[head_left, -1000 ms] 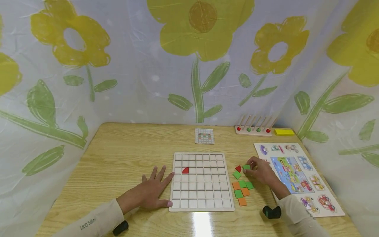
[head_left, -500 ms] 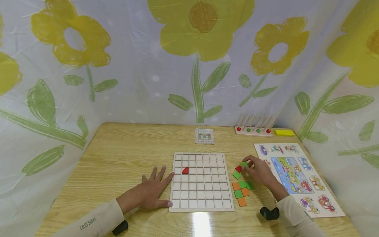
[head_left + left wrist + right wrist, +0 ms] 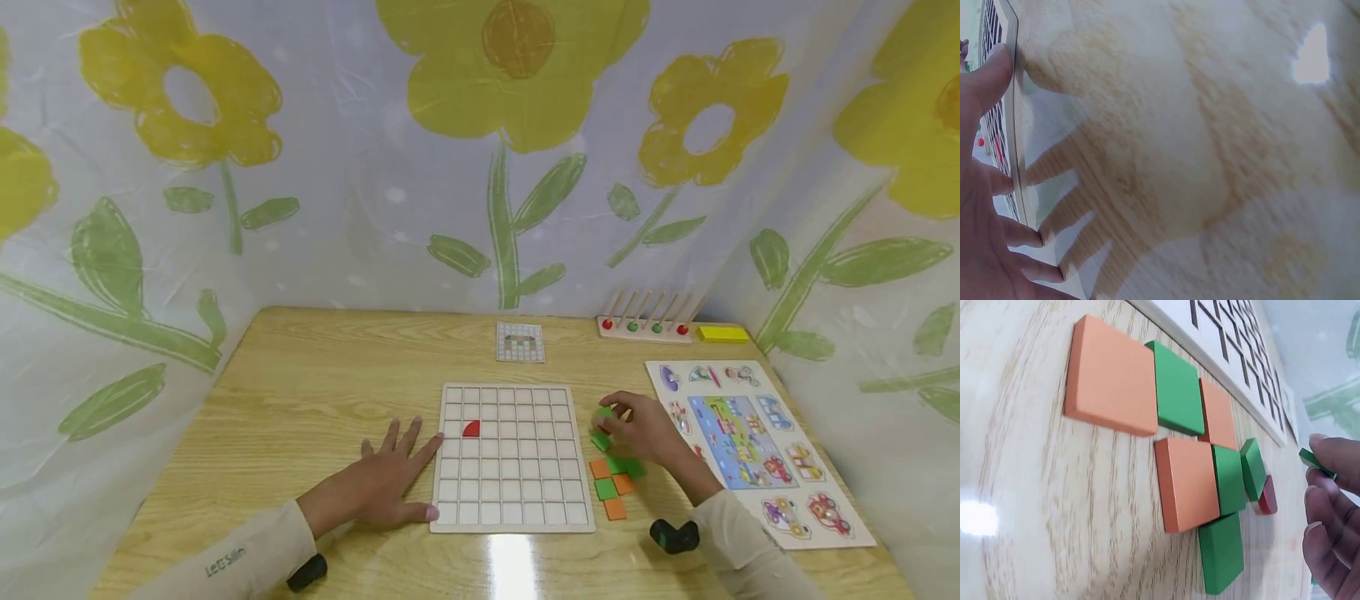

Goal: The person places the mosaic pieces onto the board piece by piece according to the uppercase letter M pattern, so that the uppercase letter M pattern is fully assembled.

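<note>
A white grid board (image 3: 513, 492) lies mid-table with one red quarter-round piece (image 3: 470, 428) in a cell near its left side. My left hand (image 3: 390, 475) lies flat on the table, its fingers straight and touching the board's left edge (image 3: 1013, 125). Just right of the board, my right hand (image 3: 637, 429) pinches a small green tile (image 3: 603, 412) above the table; the same green tile (image 3: 1316, 464) shows between its fingertips (image 3: 1329, 487). Below it lie loose orange tiles (image 3: 1113, 378), green tiles (image 3: 1179, 387) and a red piece (image 3: 1266, 497).
A small pattern card (image 3: 520, 342) lies behind the board. At the back right stand a wooden peg rack (image 3: 643, 327) and a yellow block (image 3: 722, 334). A vehicle puzzle board (image 3: 750, 442) fills the right side. Flowered curtains close in the table.
My right hand has lifted the green tile and moved it left, toward the board. It now covers the red piece on the table in the head view. The left hand has stayed put.
</note>
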The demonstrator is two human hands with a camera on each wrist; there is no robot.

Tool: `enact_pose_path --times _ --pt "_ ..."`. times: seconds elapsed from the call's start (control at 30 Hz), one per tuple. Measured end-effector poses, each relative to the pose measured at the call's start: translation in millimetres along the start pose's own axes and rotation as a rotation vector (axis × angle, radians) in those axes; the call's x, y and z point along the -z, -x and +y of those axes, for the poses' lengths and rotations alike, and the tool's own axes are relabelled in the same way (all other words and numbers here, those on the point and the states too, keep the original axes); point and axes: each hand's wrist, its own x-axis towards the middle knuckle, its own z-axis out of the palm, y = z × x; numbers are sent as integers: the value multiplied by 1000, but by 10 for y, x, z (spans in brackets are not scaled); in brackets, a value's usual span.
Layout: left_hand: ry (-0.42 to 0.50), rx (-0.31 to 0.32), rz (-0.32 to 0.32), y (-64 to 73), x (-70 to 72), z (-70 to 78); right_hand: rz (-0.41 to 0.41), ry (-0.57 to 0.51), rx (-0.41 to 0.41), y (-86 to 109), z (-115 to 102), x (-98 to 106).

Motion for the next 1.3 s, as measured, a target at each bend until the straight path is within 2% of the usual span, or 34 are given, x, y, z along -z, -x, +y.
enact_pose_path --times 0.37,0.77,1.3 --pt "-9 -15 11 -47 30 21 31 -2 95 -8 -66 -7" --pt "-3 -12 13 -61 15 25 -30 -103 125 -55 -244 -117" --pt "-3 4 7 -15 -14 -10 -148 -209 180 -147 -461 -382"
